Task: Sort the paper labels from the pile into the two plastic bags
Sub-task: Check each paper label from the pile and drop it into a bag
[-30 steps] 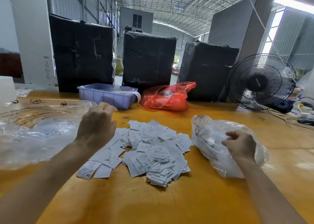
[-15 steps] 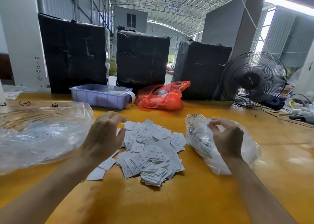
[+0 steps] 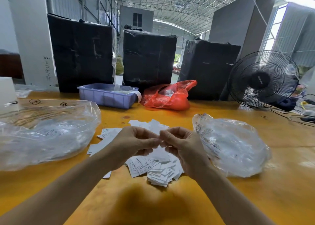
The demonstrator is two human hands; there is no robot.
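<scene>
A pile of small white paper labels (image 3: pixel 153 168), some marked XS or S, lies on the yellow table (image 3: pixel 170 204). My left hand (image 3: pixel 134 144) and my right hand (image 3: pixel 180 146) are raised just above the pile. Their curled fingertips meet in a pinch, seemingly on a paper label that the fingers mostly hide and blur. A large clear plastic bag (image 3: pixel 46 132) with some labels inside lies to the left. To the right lies a smaller clear plastic bag (image 3: pixel 230 146) with labels inside.
At the back of the table stand a purple plastic tray (image 3: pixel 107 96), a red plastic bag (image 3: pixel 168 96) and a black fan (image 3: pixel 263 79) with cables at the far right. Three black-wrapped boxes (image 3: pixel 148 57) wall off the far edge.
My left hand left the pile's left side and my right hand left the right bag. Both came together above the middle of the pile, fingertips meeting.
</scene>
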